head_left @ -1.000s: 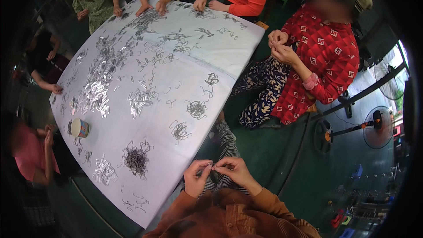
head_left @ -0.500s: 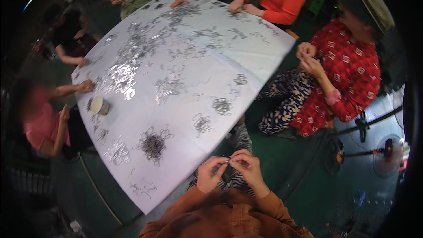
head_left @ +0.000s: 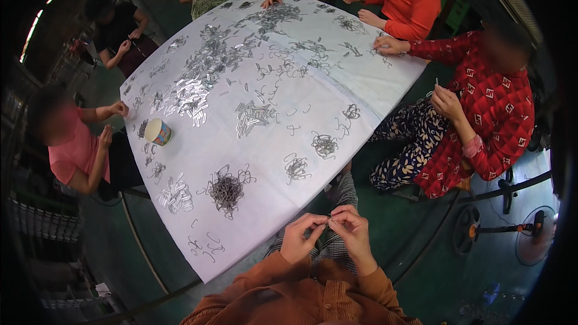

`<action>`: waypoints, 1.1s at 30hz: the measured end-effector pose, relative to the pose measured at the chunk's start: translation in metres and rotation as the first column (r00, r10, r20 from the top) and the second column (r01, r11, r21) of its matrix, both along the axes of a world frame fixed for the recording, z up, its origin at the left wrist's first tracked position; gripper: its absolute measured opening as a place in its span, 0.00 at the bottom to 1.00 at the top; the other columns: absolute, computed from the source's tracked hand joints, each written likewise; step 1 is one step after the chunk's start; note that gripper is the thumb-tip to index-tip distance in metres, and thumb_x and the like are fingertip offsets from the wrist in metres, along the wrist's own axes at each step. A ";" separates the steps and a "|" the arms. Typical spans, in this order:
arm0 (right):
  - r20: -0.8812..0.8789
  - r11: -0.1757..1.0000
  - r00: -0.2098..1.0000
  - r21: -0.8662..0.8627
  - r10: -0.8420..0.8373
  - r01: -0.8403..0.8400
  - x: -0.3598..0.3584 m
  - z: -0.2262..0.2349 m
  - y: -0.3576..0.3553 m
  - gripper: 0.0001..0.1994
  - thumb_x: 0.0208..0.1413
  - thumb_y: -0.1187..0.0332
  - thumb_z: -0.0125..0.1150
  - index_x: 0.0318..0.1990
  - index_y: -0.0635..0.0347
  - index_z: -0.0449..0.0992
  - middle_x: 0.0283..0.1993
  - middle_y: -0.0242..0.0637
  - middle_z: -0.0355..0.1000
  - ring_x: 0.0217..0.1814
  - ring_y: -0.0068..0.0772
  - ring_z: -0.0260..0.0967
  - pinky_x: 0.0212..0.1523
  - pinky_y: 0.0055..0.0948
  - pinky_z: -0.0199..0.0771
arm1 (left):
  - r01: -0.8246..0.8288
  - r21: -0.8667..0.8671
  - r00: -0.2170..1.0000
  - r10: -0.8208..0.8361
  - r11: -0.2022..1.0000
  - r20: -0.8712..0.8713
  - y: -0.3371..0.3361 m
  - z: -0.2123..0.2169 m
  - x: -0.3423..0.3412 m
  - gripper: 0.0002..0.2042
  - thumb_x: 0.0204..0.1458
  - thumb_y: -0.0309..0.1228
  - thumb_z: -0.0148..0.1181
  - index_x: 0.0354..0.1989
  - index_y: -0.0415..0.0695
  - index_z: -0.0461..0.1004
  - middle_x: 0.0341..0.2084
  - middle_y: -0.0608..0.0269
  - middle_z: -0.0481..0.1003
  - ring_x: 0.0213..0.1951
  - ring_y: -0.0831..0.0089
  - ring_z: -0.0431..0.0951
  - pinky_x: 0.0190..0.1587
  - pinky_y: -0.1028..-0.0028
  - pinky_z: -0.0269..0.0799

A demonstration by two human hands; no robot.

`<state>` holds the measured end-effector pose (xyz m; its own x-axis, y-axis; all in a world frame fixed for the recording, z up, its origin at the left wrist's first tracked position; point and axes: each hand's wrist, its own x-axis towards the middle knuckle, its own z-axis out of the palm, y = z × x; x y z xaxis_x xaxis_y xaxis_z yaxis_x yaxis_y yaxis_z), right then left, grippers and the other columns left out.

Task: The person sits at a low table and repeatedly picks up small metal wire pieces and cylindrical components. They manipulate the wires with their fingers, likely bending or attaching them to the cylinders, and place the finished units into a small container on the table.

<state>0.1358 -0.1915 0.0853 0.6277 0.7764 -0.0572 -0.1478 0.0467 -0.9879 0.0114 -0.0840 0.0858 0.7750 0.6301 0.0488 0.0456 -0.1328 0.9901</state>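
My left hand (head_left: 302,238) and my right hand (head_left: 354,236) meet fingertip to fingertip just off the table's near edge, above my lap. Both are closed in a pinch on something small between them, too small and covered to name. On the tabletop nearby lies a dense heap of dark wire hooks (head_left: 227,192), with bright flat metal strips (head_left: 174,195) to its left. Smaller tangles of hooks (head_left: 296,168) lie along the edge to the right, and a few loose hooks (head_left: 211,244) lie at the near corner.
Around the white-covered table (head_left: 253,235) several people work with their own hands. A person in a red patterned shirt (head_left: 494,120) sits at my right, one hand on the table. A paper cup (head_left: 158,132) stands at the left. More metal strips (head_left: 201,84) spread across the middle. A fan (head_left: 536,235) stands right.
The view has shifted, so the table sits farther right. My hands keep their pinch together. The red-patterned person has reached one hand onto the table and lifts a small strip in the other.
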 end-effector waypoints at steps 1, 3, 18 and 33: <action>0.000 1.000 1.000 0.011 -0.002 0.002 -0.001 -0.001 0.000 0.02 0.52 0.79 0.64 0.34 0.67 0.79 0.46 0.37 0.69 0.42 0.22 0.69 0.46 0.22 0.70 | -0.004 -0.006 1.000 0.004 1.000 0.006 -0.001 -0.001 0.001 0.10 0.51 0.16 0.60 0.42 0.36 0.78 0.37 0.58 0.79 0.37 0.72 0.79 0.42 0.75 0.75; 0.022 0.998 0.999 0.056 -0.037 0.036 -0.003 -0.003 0.001 0.02 0.53 0.80 0.63 0.34 0.67 0.78 0.46 0.38 0.69 0.43 0.24 0.70 0.47 0.23 0.71 | -0.010 0.007 1.000 0.010 1.000 0.011 -0.003 -0.001 0.002 0.12 0.51 0.17 0.60 0.45 0.36 0.76 0.37 0.58 0.79 0.37 0.73 0.79 0.42 0.75 0.75; 0.211 0.990 0.970 0.092 -0.121 0.104 0.005 0.017 0.006 0.02 0.53 0.83 0.59 0.32 0.67 0.73 0.42 0.42 0.73 0.44 0.31 0.73 0.47 0.26 0.73 | 0.060 0.345 0.978 0.013 0.937 -0.207 0.012 -0.003 0.010 0.29 0.44 0.18 0.63 0.59 0.43 0.67 0.52 0.52 0.71 0.54 0.57 0.72 0.54 0.64 0.70; 0.277 0.997 0.960 0.078 -0.044 0.024 0.009 0.014 0.020 0.04 0.52 0.84 0.60 0.32 0.67 0.74 0.41 0.41 0.73 0.43 0.31 0.72 0.48 0.27 0.73 | -0.352 0.666 0.797 0.584 0.657 -0.156 0.255 -0.071 0.015 0.12 0.50 0.19 0.57 0.42 0.43 0.80 0.44 0.50 0.77 0.40 0.53 0.79 0.45 0.61 0.74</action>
